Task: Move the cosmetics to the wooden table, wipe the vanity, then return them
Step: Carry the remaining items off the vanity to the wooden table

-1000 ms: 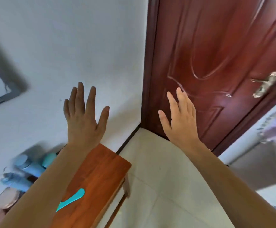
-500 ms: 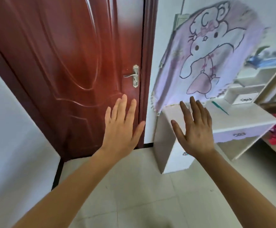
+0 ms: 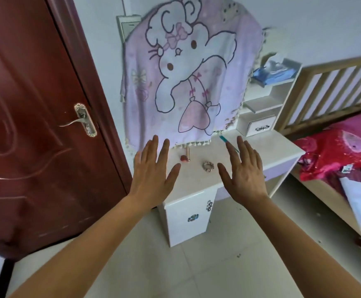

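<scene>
1. The left hand [image 3: 151, 175] is held out flat, back upward, over the 9 o'clock end of the vanity table [image 3: 278, 151]; its grip is seen apart, the fingers straight and spread, with nothing held.
2. The right hand [image 3: 244, 175] is held out in the same way at 3 o'clock of the left hand, apart from it; its grip is likewise apart, with nothing held; whether either palm touches the table cannot be told.
3. Between the two hands a small beaded ring [image 3: 208, 166] is seen lying on the white top; at 11 o'clock of it a small red item [image 3: 184, 158] lies just beside a slender pale stick [image 3: 188, 153]; what sort of cosmetics these are cannot be told.
4. A teal stick [image 3: 223, 139] is laid on the top at 12 o'clock of the right hand; its near end is hidden behind the fingers.
5. A pink cartoon blanket [image 3: 188, 78] is hung at 12 o'clock above the table; its fringed hem reaches the back of the top.
6. At 2 o'clock a white shelf unit [image 3: 260, 126] with a small drawer is stood on the table; a blue tissue pack [image 3: 272, 72] is seen on its upper shelf.
7. A dark red door [image 3: 35, 147] with a silver handle [image 3: 82, 121] is seen at 9 o'clock; a bed [image 3: 325, 190] with a red pillow [image 3: 336, 151] is seen at 3 o'clock.
8. Beneath the 9 o'clock end of the top a white drawer cabinet [image 3: 188, 218] is stood on the tiled floor [image 3: 218, 265].
</scene>
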Tool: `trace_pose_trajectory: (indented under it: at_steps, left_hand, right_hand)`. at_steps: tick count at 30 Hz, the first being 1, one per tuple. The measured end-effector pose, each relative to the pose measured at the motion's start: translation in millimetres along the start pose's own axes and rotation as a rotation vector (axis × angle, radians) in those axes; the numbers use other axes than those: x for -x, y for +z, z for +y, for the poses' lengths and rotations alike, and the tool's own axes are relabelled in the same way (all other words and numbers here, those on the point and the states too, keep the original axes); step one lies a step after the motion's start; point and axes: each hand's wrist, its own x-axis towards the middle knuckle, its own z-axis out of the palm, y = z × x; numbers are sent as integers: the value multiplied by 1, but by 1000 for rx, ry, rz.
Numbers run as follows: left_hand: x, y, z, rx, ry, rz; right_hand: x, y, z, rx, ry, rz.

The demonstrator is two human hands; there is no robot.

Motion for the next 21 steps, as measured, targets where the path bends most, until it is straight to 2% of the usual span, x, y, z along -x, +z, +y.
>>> trace_pose_trajectory:
  at_steps: [6,9,17,21]
  left_hand:
    - [-69,83,8,32,-70,-89]
    - [-95,140,2,56,-140,-183]
    - [-192,267,-24,142,-246,-400]
    - [-259,303,-36,192,-240,-429]
  right_hand:
    - [-58,56,63,-17,47,-74]
    - [-72,102,85,-12,74,-199]
    - [-158,201,142,38,14,-428]
    - [-210,241,160,41,-72,-584]
